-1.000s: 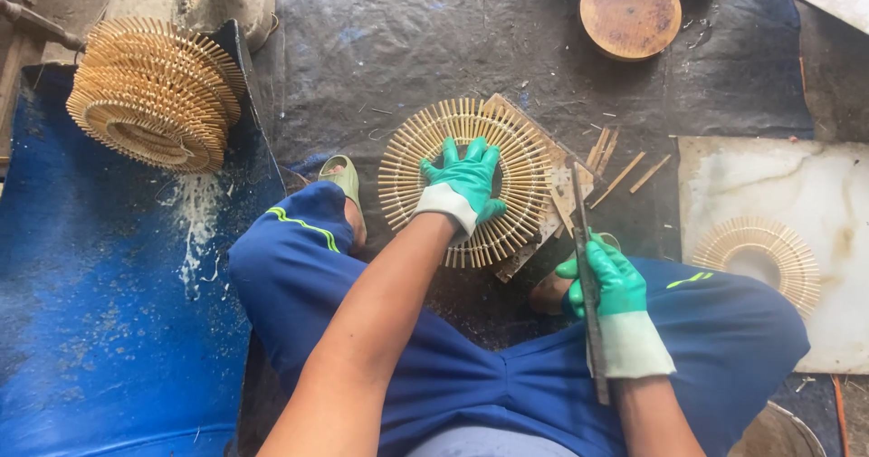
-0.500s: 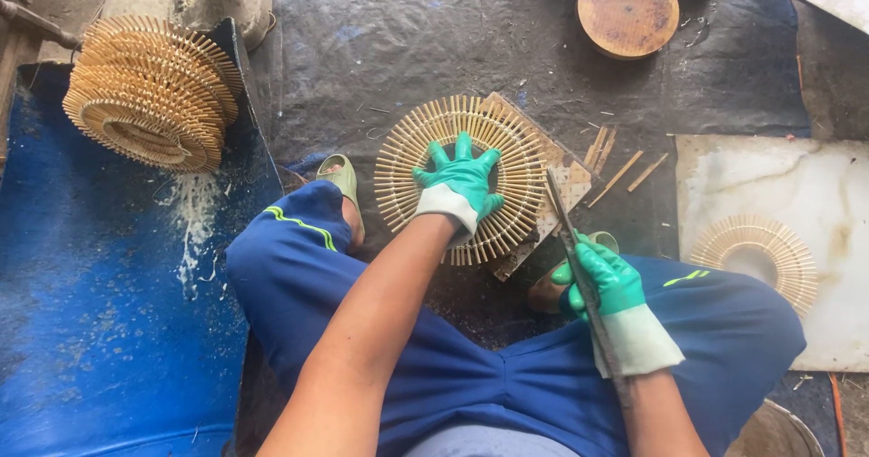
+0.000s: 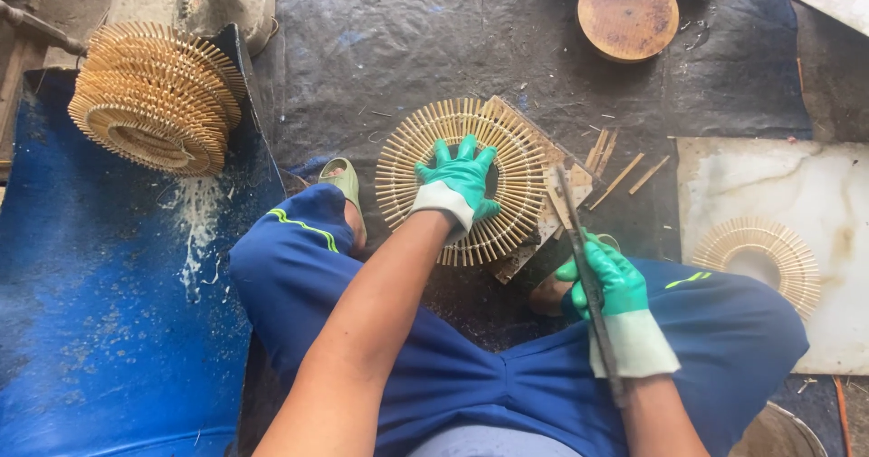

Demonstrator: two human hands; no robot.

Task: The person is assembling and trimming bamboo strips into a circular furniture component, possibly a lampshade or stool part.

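Note:
A round disc of radiating bamboo sticks (image 3: 407,163) lies on a wooden board (image 3: 566,190) on the dark ground sheet in front of my knees. My left hand (image 3: 457,184), in a green glove, is on the disc's middle with fingers spread, holding it down. My right hand (image 3: 611,280), also in a green glove, grips a long dark knife (image 3: 572,213). The blade points up and away, its tip just right of the disc's edge over the board. The handle end runs back along my right wrist.
A stack of the same bamboo discs (image 3: 154,104) sits on blue sheeting (image 3: 90,312) at left. Loose sticks (image 3: 625,167) lie right of the board. A white slab (image 3: 769,176) holds one more disc (image 3: 760,253). A round wooden block (image 3: 627,14) stands at the back, a green sandal (image 3: 342,178) by my left knee.
The knife in my right hand has tilted, its tip swinging a little left toward the disc. My left hand stays on the disc, barely shifted.

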